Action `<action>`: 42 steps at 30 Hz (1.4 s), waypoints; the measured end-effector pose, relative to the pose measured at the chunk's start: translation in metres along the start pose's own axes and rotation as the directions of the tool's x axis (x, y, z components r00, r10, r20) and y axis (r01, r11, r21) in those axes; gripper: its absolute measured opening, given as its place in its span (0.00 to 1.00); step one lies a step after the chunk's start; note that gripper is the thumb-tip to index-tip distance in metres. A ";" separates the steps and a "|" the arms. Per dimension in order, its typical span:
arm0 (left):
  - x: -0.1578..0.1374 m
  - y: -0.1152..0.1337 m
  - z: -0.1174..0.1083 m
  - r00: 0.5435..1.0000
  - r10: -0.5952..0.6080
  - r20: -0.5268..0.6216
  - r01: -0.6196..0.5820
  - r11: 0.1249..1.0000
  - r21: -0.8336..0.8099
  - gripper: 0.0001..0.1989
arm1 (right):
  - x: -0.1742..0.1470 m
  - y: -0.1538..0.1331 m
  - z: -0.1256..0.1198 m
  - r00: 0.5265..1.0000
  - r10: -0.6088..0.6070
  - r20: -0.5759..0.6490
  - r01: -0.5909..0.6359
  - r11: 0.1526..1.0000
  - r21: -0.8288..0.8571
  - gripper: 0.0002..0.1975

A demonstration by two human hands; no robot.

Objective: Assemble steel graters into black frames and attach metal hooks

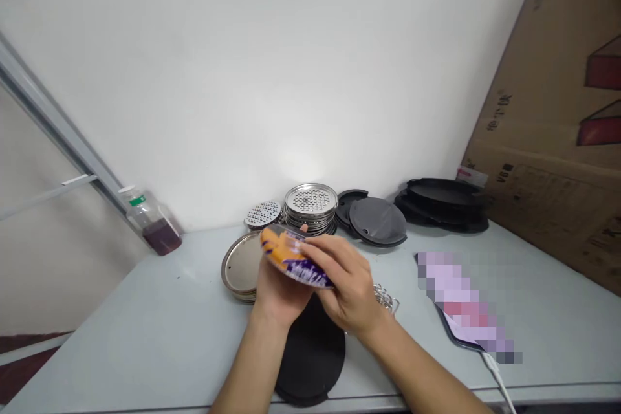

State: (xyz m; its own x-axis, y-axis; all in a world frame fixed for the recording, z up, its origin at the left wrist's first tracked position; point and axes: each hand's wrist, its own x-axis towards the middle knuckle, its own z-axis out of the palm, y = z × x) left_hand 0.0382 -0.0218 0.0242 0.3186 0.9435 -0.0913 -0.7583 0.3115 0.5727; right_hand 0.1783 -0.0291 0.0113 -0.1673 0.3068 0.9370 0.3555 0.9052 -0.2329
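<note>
Both hands are up over the desk (194, 349), and here's the orange-and-purple printed disc (286, 257), tilted between them, clear of the surface! The right hand (347, 281) has it pinched at the near-right rim, fingers laid flat across the printed face, thumb tucked below. Underneath, the left hand (281, 301) cups it; its fingers are mostly hidden, so I can't tell how far they're closed.

Round the clock from that disc: at twelve, a stack of perforated metal discs (310, 200); at two, a dark grey disc (378, 220), with stacked black trays (441, 204) farther out. Near four, a tangle of wire pieces (385, 297); well beyond, a phone (463, 335). At six, a black round plate (310, 362) lies flat. At nine, shallow metal lids (240, 265); at eleven, a grater disc (262, 214).
</note>
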 end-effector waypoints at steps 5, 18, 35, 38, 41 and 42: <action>-0.003 -0.001 -0.011 0.998 0.011 0.065 -0.005 0.996 -0.085 0.23 | -0.001 -0.008 0.006 0.979 0.204 -0.005 -0.198 0.956 0.216 0.19; -0.021 0.112 -0.037 0.789 0.607 -0.095 -0.524 0.746 0.411 0.33 | 0.025 0.044 -0.029 -0.031 0.958 -0.287 -0.406 0.250 0.879 0.14; 0.082 0.133 -0.021 0.810 0.458 0.365 -0.091 -0.517 0.851 0.32 | 0.013 0.047 -0.014 0.011 1.000 -0.019 -0.467 0.022 0.884 0.11; 0.091 0.134 -0.032 0.769 0.564 0.301 -0.087 -0.374 0.923 0.31 | 0.010 0.039 -0.009 -0.003 0.998 0.069 -0.507 -0.061 0.860 0.14; 0.076 0.138 -0.053 0.695 0.703 0.150 -0.241 0.031 0.970 0.24 | 0.007 0.034 -0.002 0.023 0.987 0.161 -0.566 -0.120 0.816 0.17; 0.066 0.141 -0.059 0.698 0.708 0.103 -0.263 0.120 0.957 0.24 | 0.005 0.032 0.001 0.026 0.980 0.197 -0.591 -0.144 0.794 0.18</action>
State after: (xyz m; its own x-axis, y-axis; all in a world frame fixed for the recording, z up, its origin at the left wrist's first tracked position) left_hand -0.0811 0.0911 0.0506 -0.2559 0.8679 0.4257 0.3693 -0.3192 0.8728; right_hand 0.1879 0.0020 0.0085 0.1633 0.9530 -0.2551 -0.6820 -0.0778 -0.7272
